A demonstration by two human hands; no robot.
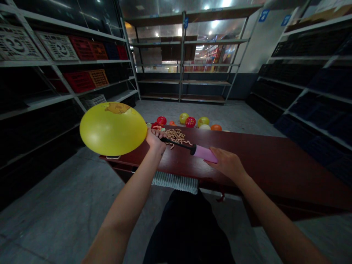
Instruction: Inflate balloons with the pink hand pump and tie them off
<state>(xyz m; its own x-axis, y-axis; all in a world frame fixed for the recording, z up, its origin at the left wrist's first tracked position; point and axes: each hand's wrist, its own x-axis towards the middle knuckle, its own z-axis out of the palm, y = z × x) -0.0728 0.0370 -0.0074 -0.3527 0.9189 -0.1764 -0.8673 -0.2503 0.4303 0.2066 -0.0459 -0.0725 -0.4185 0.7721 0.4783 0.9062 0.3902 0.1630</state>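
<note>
- While the left hand (pixel 156 139) is closed in a fist around its neck, the round yellow rubber balloon (pixel 112 129) hangs swollen past the left end of the table, above the floor. A brownish printed figure sits on top of it.
- The same fist pinches the neck onto the tip of the slim hand pump (pixel 202 152), which has a black rod and a pink plastic barrel. It lies slanted just above the long dark red wooden table (pixel 261 157).
- The right hand (pixel 227 164) is wrapped over the near end of the pink barrel, fingers curled on it from above. A long stretch of black rod shows between the two hands, so the pump looks drawn out.
- Judged from this, the step in hand is inflating. The balloon is already large and taut, and the pump is at the open end of a stroke.
- Another stroke would call for a straight push along the rod's line toward the left fist, with that fist sealing the neck so no air slips back.
- The skin looks well stretched, so gentle, short strokes would suit it.
- A heap of limp tan uninflated balloons (pixel 177 135) lies on the table just behind the rod.
- Small inflated balloons in red, yellow and orange (pixel 190 121) sit beyond the far edge, seemingly on the floor.
- A white ribbed cloth (pixel 176 182) hangs at the near edge, and grey metal shelves with plastic crates (pixel 79 47) line the left wall.
</note>
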